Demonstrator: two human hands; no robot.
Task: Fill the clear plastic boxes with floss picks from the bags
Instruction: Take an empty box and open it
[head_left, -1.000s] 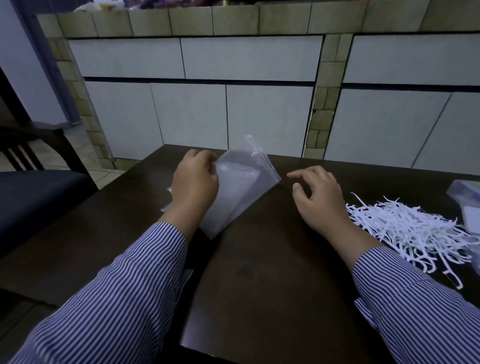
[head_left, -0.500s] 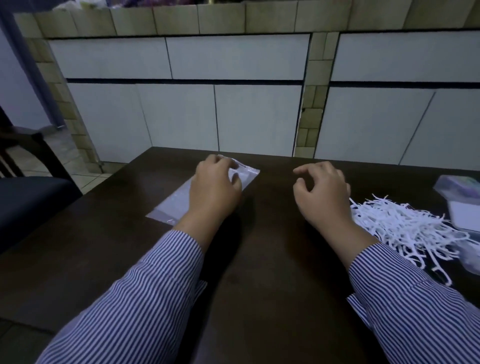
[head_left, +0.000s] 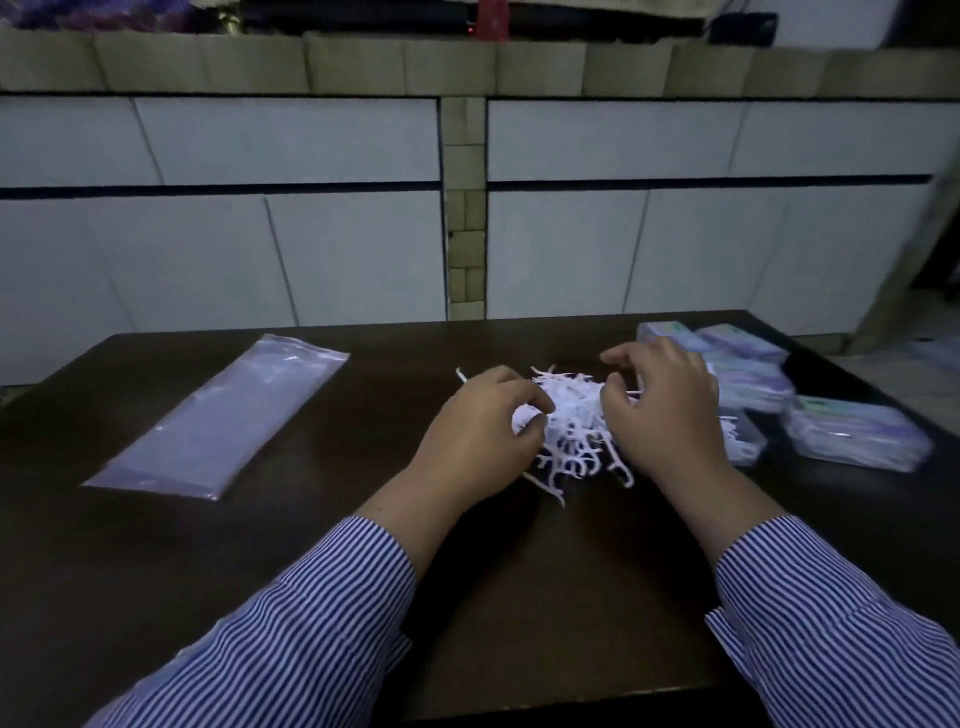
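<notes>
Dark table (head_left: 519, 597), floss picks (head_left: 571, 415) between hands

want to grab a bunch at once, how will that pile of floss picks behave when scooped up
The floss picks lie tangled, so a scoop probably lifts a clump while stragglers drop. They look thin and light, so they likely scatter if pushed fast. The left hand and right hand flank the pile, which should help contain it.

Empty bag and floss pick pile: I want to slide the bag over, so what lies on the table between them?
Only bare dark table in the head view, between the flat bag and the pile; the left hand sits at the pile's near edge.
</notes>
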